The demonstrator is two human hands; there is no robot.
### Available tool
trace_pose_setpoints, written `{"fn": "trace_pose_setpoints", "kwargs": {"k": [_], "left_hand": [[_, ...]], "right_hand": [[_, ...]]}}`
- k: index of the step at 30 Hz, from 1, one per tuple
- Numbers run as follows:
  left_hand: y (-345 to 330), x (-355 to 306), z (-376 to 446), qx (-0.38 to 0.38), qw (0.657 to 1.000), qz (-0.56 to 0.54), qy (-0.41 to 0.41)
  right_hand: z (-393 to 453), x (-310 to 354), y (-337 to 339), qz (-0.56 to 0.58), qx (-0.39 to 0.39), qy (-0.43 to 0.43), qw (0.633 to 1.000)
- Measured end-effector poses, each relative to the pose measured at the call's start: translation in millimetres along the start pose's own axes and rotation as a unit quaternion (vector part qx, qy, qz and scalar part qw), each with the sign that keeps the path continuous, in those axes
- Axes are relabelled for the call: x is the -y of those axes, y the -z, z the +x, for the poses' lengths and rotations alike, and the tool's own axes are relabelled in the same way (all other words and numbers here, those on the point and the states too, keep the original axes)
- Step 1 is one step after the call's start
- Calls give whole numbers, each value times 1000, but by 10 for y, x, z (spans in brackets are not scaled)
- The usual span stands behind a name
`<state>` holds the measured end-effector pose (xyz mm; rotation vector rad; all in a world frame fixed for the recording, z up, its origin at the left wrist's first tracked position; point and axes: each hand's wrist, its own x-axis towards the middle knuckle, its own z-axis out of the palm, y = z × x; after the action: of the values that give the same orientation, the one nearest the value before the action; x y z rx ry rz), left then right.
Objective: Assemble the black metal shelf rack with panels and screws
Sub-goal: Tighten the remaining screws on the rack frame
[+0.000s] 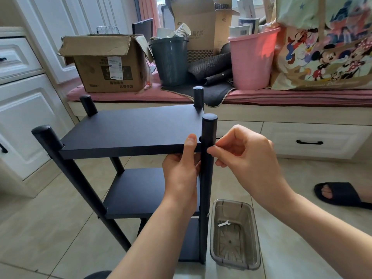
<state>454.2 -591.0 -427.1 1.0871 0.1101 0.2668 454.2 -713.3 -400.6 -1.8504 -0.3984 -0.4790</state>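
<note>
Head view: fastening the top panel [130, 127] to the near right post [208, 158]
Left hand [181, 174] is gripping the panel's front edge; right hand [245, 158] is pinching a small screw [214, 146] against the post; next, likely threading it straight.

Bare forearms, sleeveless; black slipper [340, 195].

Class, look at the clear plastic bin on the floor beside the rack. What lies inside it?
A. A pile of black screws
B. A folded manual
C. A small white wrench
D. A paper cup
C: a small white wrench lies on the bottom of the clear plastic bin, which stands on the floor by the rack's front right post.
</note>
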Motion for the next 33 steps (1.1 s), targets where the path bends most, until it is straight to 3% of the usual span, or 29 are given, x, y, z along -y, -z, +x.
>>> {"fn": "trace_pose_setpoints", "kwargs": {"k": [33], "left_hand": [[-27,-40,-26,-1,1000,5,4]], "right_hand": [[-68,42,10,-26,-15,-21,999]]}}
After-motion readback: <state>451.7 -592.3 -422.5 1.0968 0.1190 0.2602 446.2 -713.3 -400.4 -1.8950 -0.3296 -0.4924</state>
